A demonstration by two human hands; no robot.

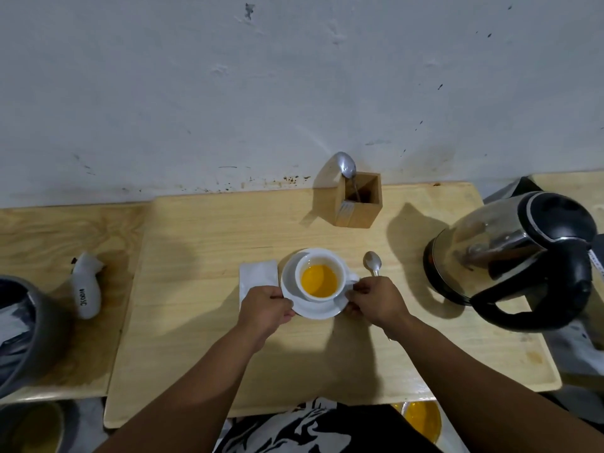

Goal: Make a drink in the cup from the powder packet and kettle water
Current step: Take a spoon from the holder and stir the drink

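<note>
A white cup (pixel 340 267) holding orange liquid stands on a white saucer (pixel 318 310) in the middle of the wooden tray. My left hand (pixel 266 307) grips the saucer's left rim and my right hand (pixel 376 299) grips its right rim, beside the cup handle. Just left of the saucer lies a white folded paper (pixel 256 274), partly under my left hand. A metal spoon (pixel 372 261) rests on the tray to the right of the cup, its handle hidden by my right hand. The steel and black kettle (pixel 519 256) stands at the tray's right side.
A wooden box (pixel 359 207) with a spoon (pixel 346 165) in it stands at the back by the wall. A crumpled white packet (pixel 86 289) lies on the left board. A dark bin (pixel 36 328) is at far left. The wooden tray (pixel 202 322) fills the centre.
</note>
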